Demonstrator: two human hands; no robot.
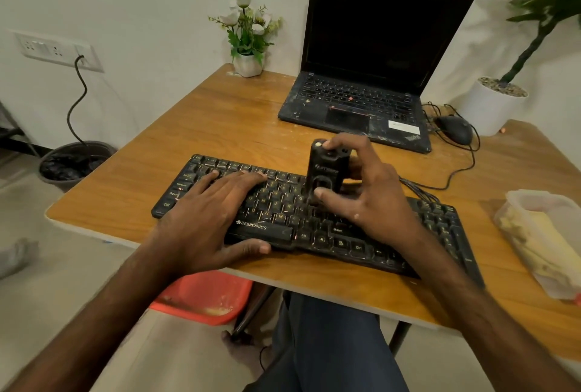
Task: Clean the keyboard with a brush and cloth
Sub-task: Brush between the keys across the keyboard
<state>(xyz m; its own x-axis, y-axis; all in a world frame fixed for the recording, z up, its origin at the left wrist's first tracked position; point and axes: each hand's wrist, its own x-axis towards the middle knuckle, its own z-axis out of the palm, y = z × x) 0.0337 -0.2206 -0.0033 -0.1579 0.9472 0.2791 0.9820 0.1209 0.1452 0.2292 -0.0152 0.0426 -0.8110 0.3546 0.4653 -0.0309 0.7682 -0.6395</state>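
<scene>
A dusty black keyboard (314, 228) lies across the front of the wooden table (220, 115). My left hand (213, 215) rests flat on its left half, fingers straight over the keys and thumb at the front edge. My right hand (367, 190) grips a black block-shaped brush tool (325, 171), standing upright on the middle keys, thumb on its front face and fingers round its top and back. Its bristles are hidden against the keys. No cloth can be made out for sure.
An open black laptop (361, 102) stands at the back, a wired mouse (456, 129) to its right. A small flower pot (248, 63) sits at the back edge. A plastic container (540, 240) lies at the right. A red bin (204, 294) is under the table.
</scene>
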